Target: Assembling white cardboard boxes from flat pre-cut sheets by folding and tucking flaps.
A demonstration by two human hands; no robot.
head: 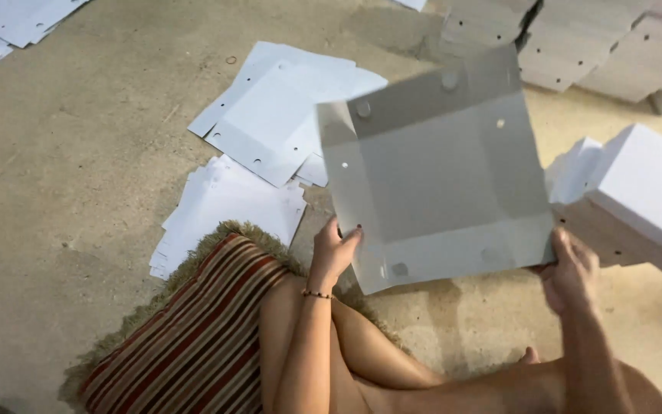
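The held cardboard sheet (438, 176) is pale grey. The flat sheets (270, 123) on the far left are white. The near-left cushion (193, 337) has red, brown and cream stripes with a tan fringe. The floor (78, 169) is beige. The boxes (653, 192) at right are white.

Warm, dimmish indoor light, yellow-beige cast on the concrete floor (78, 169). Held white sheet (438, 176) reads grey, its face in shade, soft shadow on the floor right below it. Sheet edges slightly smeared, motion blur. Flat white sheets (270, 123) on the floor are brightest, no hard glare. Top corners soft, stacks (576, 46) there lack detail. Overall mildly grainy, low contrast.
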